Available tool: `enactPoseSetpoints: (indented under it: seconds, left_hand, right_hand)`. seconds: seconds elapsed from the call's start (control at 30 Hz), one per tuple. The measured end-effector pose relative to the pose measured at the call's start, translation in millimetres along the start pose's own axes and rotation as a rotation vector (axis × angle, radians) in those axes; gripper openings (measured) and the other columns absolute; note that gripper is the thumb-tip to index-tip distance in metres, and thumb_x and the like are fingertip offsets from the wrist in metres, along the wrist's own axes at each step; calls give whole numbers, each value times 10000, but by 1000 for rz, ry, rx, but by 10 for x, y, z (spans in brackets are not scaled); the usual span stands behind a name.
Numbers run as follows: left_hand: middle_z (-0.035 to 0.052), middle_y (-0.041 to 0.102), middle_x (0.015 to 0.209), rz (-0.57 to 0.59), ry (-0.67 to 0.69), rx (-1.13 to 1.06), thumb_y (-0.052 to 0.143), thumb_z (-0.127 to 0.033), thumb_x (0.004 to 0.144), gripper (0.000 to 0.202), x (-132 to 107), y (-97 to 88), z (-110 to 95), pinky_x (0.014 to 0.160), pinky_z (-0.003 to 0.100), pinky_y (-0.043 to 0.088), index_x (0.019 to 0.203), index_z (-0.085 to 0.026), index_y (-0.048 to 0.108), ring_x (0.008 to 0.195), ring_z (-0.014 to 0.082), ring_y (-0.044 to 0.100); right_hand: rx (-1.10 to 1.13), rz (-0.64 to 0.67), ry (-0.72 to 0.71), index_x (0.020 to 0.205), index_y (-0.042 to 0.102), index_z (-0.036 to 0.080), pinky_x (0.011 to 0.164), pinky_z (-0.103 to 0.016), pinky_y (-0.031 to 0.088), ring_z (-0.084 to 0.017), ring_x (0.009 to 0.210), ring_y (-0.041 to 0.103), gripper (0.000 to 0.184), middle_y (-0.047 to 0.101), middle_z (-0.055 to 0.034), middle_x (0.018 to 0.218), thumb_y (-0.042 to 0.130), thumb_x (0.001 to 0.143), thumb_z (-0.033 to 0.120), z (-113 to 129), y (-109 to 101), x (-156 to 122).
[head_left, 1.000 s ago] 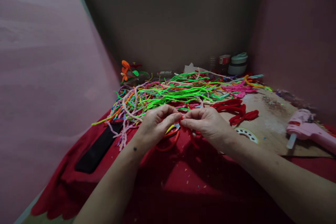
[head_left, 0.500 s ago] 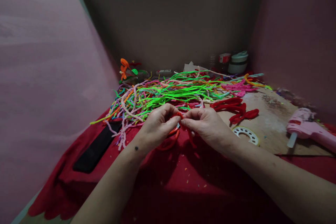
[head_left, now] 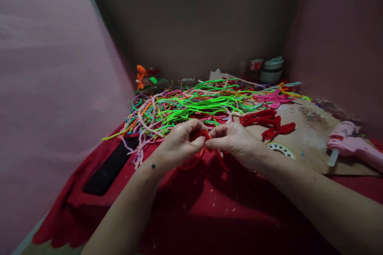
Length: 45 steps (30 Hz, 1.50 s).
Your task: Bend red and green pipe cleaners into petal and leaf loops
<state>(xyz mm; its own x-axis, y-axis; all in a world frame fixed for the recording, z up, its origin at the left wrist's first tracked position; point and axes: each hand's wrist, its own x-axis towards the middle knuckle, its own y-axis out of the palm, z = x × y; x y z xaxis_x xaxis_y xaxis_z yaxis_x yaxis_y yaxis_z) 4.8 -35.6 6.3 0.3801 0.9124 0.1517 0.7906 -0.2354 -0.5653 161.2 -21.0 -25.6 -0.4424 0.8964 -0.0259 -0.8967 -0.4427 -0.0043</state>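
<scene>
My left hand (head_left: 179, 143) and my right hand (head_left: 235, 141) meet over a red cloth (head_left: 209, 207), fingertips pinched together on a red pipe cleaner (head_left: 194, 159) that loops down between them. Both hands are closed on it. Just behind them lies a big heap of pipe cleaners (head_left: 194, 105) in green, pink, orange and other colours. Bent red pipe-cleaner pieces (head_left: 269, 123) rest to the right of my right hand.
A pink glue gun (head_left: 347, 143) lies on a brown board (head_left: 311, 143) at the right, with a white ring-shaped piece (head_left: 281, 150) near my right wrist. A black flat object (head_left: 109, 167) lies left. Jars (head_left: 271, 69) and an orange pipe-cleaner flower (head_left: 142, 75) stand at the back wall.
Both hands stayed in place, working the red pipe cleaner between the fingertips; its loop now hangs lower between them. A yellowish bit seen under the fingers earlier is hidden.
</scene>
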Motion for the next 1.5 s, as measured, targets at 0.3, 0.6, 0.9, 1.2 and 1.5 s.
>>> enactPoseSetpoints:
  seconds: [0.3,0.6,0.9,1.2,1.5]
  left_hand:
    - [-6,564,580,-69,-107,-22,529,-321,776,223,26,-121,11,494,185,393,677,-133,596,517,80,494]
    - [-1,573,569,80,-195,-123,631,-277,686,157,54,-154,49,485,182,365,672,-125,666,517,77,477]
    - [-15,551,470,133,-367,-274,640,-253,672,135,79,-97,122,340,152,264,666,-126,593,344,45,409]
    - [6,611,540,0,-150,-404,677,-246,665,162,25,-67,77,422,202,438,701,-131,568,440,102,552]
    - [-31,546,533,-350,48,-150,665,-308,683,180,4,132,55,451,207,401,695,-158,567,456,82,490]
  right_hand:
    - [225,-224,-100,574,567,148,478,-235,316,-74,471,422,169,520,28,531,698,572,256,-34,-51,51]
    - [318,-284,-145,587,607,135,489,-232,322,-74,484,442,166,547,23,537,726,547,242,-45,-66,81]
    - [327,-305,-143,599,583,142,465,-230,326,-73,452,442,143,549,28,523,694,564,225,-54,-71,81]
    - [269,-323,-179,597,562,147,463,-233,300,-71,459,403,156,507,37,518,679,572,247,-91,-89,98]
    - [126,-347,-159,533,459,176,460,-240,268,-73,452,355,187,416,58,482,623,590,245,-90,-27,67]
